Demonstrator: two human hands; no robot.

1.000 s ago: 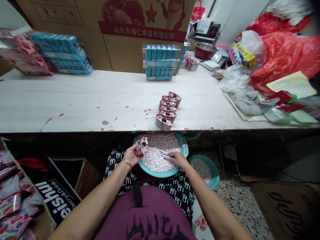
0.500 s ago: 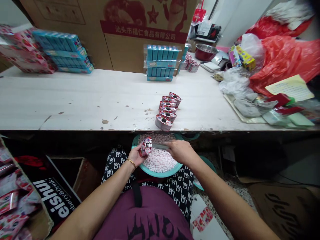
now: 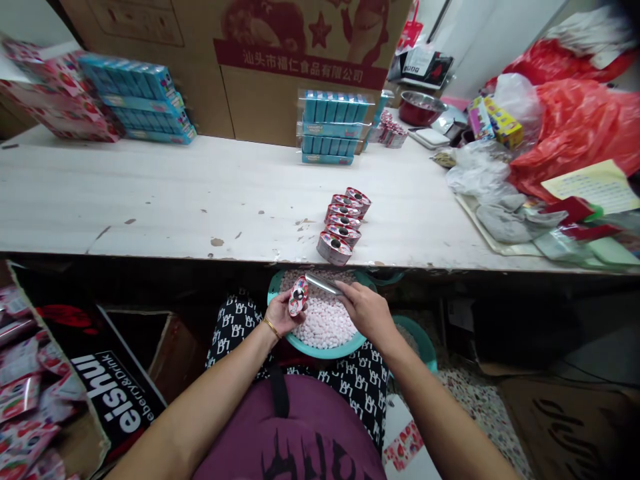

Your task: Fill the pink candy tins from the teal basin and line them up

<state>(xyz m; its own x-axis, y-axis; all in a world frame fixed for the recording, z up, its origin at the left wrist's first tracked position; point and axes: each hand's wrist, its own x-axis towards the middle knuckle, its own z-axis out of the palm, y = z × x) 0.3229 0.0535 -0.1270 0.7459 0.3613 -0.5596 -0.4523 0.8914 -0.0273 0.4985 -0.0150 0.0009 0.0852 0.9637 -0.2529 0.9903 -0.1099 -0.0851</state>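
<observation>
My left hand (image 3: 283, 313) is closed round a small red and pink printed packet (image 3: 298, 297), tilted so its top with a dark round spot faces me. My right hand (image 3: 367, 310) grips a narrow metal scoop (image 3: 323, 285), whose far end is close to the packet's top; whether they touch I cannot tell. Both hands are above a turquoise basin (image 3: 325, 352) on my lap, full of small white and pale pink candies (image 3: 327, 323). Several similar packets (image 3: 335, 247) stand in a row near the table's front edge.
Blue boxes in clear trays (image 3: 330, 127) stand on the white table (image 3: 165, 200) before a large carton (image 3: 260, 100). Red plastic bags (image 3: 585, 127) and clutter fill the right side. An open box of packets (image 3: 30, 393) sits low left; another turquoise basin (image 3: 425, 347) is low right.
The scoop has swung up, from level against the packet to angled beside its top. White candies showed at the packet's opening before; now its top face shows. The whole view shifted slightly.
</observation>
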